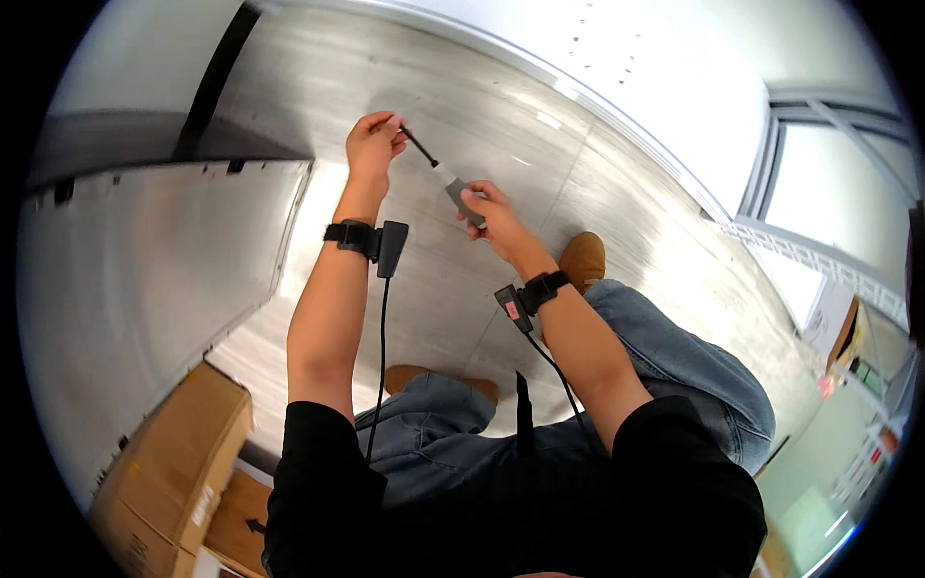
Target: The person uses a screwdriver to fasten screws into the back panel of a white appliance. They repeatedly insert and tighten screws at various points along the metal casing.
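Note:
My right hand (496, 217) is wrapped round the grey handle of a screwdriver (456, 187), which has a thick body and a pale collar at its front. A long thin black bit (420, 146) runs from that collar up and to the left. At the bit's far end, the fingers of my left hand (374, 146) are closed in a pinch on its tip. Whether a small part such as a screw is also between those fingertips, I cannot tell. The screwdriver is held tilted, above the pale floor (501, 125).
A large metal panel or cabinet side (164, 260) stands at the left, with cardboard boxes (183, 453) below it. Along the far right runs a white cabinet base (665, 96). Cables (382, 366) hang from my wrist straps. My brown shoes (583, 258) are on the floor.

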Demonstrator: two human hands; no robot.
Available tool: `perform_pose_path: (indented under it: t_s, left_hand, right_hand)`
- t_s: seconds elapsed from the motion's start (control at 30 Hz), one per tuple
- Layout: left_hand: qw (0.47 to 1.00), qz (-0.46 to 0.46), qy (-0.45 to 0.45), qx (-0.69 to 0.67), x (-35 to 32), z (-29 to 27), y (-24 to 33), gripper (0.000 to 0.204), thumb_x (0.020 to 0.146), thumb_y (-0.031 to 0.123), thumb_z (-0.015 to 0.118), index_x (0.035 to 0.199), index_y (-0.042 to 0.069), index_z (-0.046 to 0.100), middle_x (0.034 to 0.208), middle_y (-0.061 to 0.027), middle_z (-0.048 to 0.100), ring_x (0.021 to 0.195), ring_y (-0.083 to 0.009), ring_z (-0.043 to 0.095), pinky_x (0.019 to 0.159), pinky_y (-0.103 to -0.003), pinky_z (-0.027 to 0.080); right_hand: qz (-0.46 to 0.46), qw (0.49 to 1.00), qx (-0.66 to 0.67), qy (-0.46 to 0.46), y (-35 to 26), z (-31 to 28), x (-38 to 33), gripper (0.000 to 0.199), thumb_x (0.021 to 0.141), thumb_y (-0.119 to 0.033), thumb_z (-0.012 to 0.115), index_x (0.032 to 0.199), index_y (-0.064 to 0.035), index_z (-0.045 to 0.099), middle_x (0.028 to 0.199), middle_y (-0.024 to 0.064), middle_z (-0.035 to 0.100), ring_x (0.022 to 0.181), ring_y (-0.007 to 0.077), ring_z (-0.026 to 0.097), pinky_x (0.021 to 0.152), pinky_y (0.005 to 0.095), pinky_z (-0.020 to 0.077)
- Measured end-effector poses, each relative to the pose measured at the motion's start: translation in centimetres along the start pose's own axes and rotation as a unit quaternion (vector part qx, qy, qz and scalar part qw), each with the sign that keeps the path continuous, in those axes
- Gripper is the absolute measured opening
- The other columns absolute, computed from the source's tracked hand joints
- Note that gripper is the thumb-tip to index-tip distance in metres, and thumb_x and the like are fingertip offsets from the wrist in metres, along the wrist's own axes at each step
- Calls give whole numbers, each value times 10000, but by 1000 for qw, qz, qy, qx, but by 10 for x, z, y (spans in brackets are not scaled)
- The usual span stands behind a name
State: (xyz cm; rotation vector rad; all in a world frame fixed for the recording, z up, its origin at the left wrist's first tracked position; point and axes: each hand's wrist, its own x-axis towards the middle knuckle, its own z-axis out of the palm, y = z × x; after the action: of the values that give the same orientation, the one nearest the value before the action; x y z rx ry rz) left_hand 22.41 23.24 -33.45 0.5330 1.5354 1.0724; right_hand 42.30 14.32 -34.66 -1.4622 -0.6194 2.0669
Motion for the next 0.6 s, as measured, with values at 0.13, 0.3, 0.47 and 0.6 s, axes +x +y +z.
perform_pose_path:
  t_s: [0.13,0.3,0.47,0.6]
  left_hand:
    - [979,121,-115,113,3,90,17,241,863,130,626,1079,34,578,911,-49,649,764,-126,619,674,-259,491]
    - [883,340,-155,285,7,183,16,256,834,159,658,1070,61,641,857,-52,662,721,-134,618,650,-274,491]
    - [807,451,-93,370,23,223,0,257,813,218,672,1042,102,666,775,-56,657,664,-170,611,603,-281,484]
    - [793,461,-70,392,23,232,-1,185,810,223,670,959,116,691,729,-44,636,635,-172,600,575,-286,474]
  right_hand:
    - [-115,978,165,56,-1,-49,-15,291,915,-310,563,1067,-65,530,761,89,573,510,128,459,490,289,415]
    - [-220,913,313,144,9,-91,-28,224,915,-292,563,995,-87,523,697,79,579,483,134,462,465,286,400]
    - [-247,891,353,144,8,-105,-36,219,908,-295,574,987,-99,516,702,74,579,483,137,457,467,280,390]
    - [-254,887,357,146,9,-109,-40,206,911,-290,566,994,-108,514,704,75,578,486,136,452,469,272,380]
